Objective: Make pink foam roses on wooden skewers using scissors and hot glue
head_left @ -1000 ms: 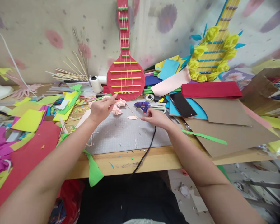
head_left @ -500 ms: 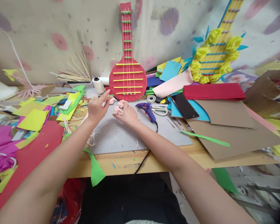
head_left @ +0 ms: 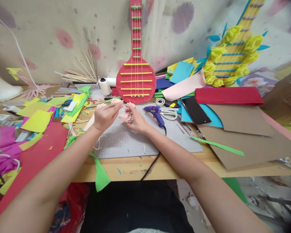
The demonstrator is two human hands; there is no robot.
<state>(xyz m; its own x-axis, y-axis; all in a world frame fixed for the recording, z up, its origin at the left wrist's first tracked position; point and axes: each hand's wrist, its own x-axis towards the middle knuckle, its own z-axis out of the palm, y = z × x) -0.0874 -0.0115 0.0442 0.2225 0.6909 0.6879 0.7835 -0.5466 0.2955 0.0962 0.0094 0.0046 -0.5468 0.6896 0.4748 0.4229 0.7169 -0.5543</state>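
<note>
Head view, centre of frame: apparently arranging pink paper flowers (head_left: 125, 117) over the grey mat (head_left: 126, 142), with right hand (head_left: 138, 122) parted around two and left hand (head_left: 105, 117) bent beside others, unclear whether gripping any. Next, probably needing a light pinch, without crushing petals.

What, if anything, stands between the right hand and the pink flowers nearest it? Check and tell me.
Nothing visible does: the right hand is already right at the pink flowers. The purple glue gun lies on that hand's other side, out of the way. Whether the hand grips a flower is unclear.
</note>
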